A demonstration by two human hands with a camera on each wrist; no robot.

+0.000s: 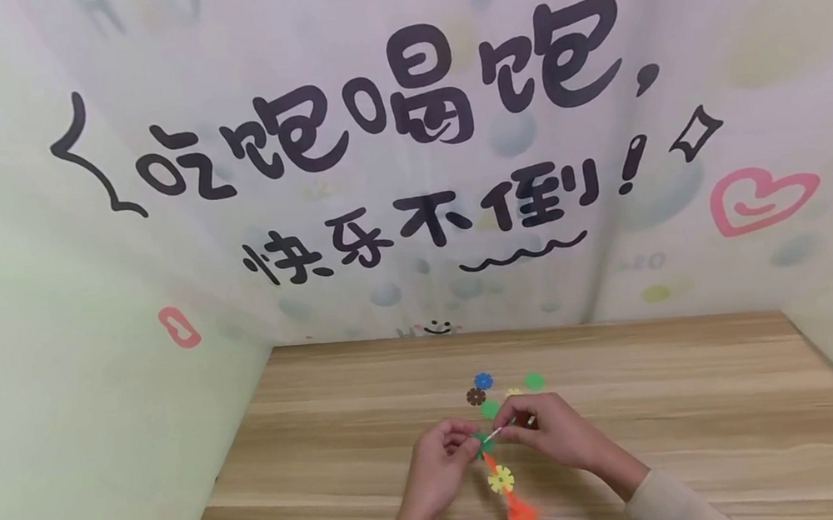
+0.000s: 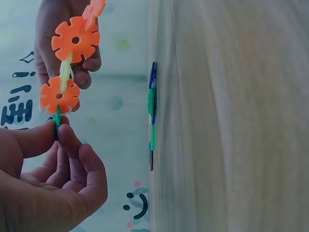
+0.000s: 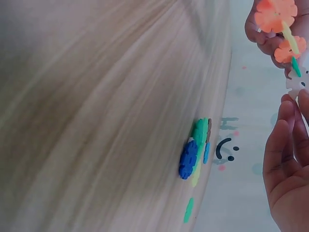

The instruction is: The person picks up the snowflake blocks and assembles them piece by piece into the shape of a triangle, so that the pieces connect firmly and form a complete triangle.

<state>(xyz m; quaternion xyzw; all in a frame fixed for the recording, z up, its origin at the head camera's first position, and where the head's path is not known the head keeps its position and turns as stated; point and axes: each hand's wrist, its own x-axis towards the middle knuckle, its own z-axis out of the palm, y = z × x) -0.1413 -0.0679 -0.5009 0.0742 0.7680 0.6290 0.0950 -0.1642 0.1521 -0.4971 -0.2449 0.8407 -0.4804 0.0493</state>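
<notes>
A chain of notched plastic discs hangs between my hands: an orange disc (image 2: pixel 59 95), a pale yellow disc (image 1: pixel 501 479) and more orange discs (image 1: pixel 522 515) toward the near end. At its far end my left hand (image 1: pixel 436 466) pinches a green disc (image 2: pixel 58 126) between thumb and forefinger. My right hand (image 1: pixel 549 430) holds a white disc (image 3: pixel 295 83) by its edge with thumb and fingertips. The white disc meets the green one; whether their slots are engaged cannot be told. In the right wrist view the white disc is partly cut by the frame edge.
Loose discs lie on the wooden table (image 1: pixel 328 436) beyond my hands: blue (image 1: pixel 483 380), brown (image 1: pixel 476 396), green (image 1: pixel 534 381) and others, one yellow partly hidden by the right hand. A printed curtain (image 1: pixel 390 296) stands behind the table, with pale walls at the sides.
</notes>
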